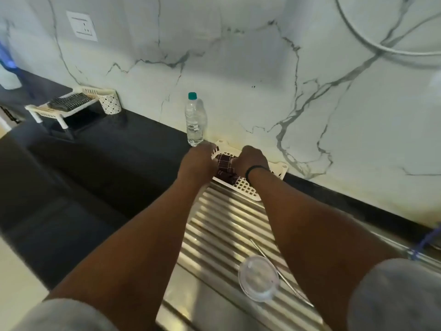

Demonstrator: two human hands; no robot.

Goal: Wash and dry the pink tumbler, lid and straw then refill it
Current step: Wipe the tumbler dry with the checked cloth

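A black stone counter (100,149) is seen running along a white marble-patterned wall (238,68), and a ribbed stainless-steel draining board (222,225) is set into it at the near right. Open counter is left to the left of the arms, up to a white slotted rack (59,108) carrying a dark striped cloth, with a patterned white cup (108,103) beside it at the wall. A clear plastic water bottle with a green cap (195,120) stands upright against the wall, just left of the hands.

At the far edge of the draining board a white perforated plastic basket (245,185) is pressed close to the wall. Over it, a dark maroon checked cloth (224,167) is gripped between the left hand (198,163) and the right hand (253,161), with the fingers of both curled round it. Whether the pink tumbler is wrapped inside the cloth cannot be told.

A round clear plastic lid (259,278) lies flat on the near part of the draining board, well apart from the hands, between the forearms. A thin metal straw (281,273) lies just beside it, its long axis running diagonally from far-left to near-right across the ribs.
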